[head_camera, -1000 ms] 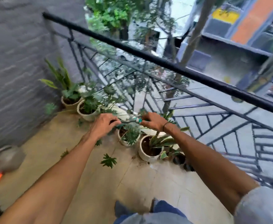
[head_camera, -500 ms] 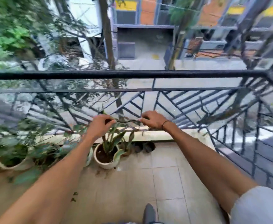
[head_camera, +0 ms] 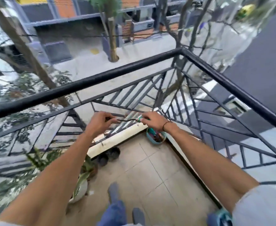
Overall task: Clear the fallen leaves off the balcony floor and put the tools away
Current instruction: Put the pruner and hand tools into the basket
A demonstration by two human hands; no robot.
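A small hand tool (head_camera: 129,120) with a teal handle and a thin dark metal shaft hangs level in front of me, above the balcony floor. My right hand (head_camera: 152,122) grips its teal handle. My left hand (head_camera: 101,122) pinches the dark metal end. Below my right hand, in the railing corner, sits a teal tub (head_camera: 156,139) with dark tools inside. The beige tiled floor (head_camera: 150,173) shows no leaves that I can make out.
A black metal railing (head_camera: 101,79) wraps the corner ahead and to the right. Two small dark pots (head_camera: 108,156) stand by the white kerb (head_camera: 117,140). A white pot with a striped plant (head_camera: 81,188) is at the lower left. My feet (head_camera: 117,198) are below.
My view has swung right, from the potted plants to the railing corner with the teal tub. Both hands keep holding the tool between them.
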